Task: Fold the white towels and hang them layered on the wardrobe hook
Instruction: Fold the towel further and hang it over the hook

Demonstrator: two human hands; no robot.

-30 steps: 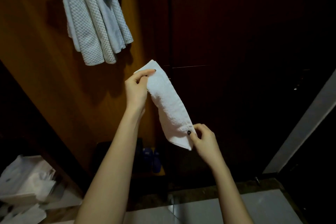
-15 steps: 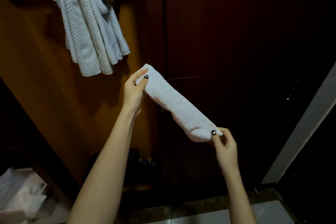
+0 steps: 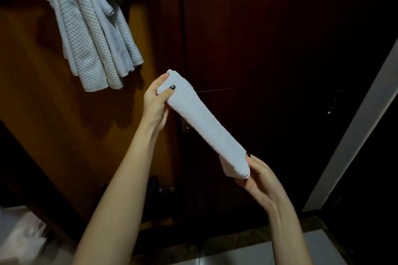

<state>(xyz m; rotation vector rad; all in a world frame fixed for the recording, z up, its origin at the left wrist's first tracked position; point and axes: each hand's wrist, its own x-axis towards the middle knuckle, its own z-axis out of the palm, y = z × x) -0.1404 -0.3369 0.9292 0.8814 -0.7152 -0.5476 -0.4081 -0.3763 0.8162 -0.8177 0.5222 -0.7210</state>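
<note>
Slants flatter than a second ago, lower end swung rightward: one folded white towel [image 3: 204, 127], soft terry, long and narrow. Runs down-right from just below-right of the hung towels [image 3: 92, 38], one waffle-weave bunch. Gripped at top by curled left hand [image 3: 156, 102], pinched at bottom by right hand [image 3: 259, 180].

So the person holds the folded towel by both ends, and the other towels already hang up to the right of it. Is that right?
Not quite. The head view shows the hanging towels up to the left of the folded towel, not to the right. The rest stands: the left hand grips its upper end and the right hand its lower end.
</note>
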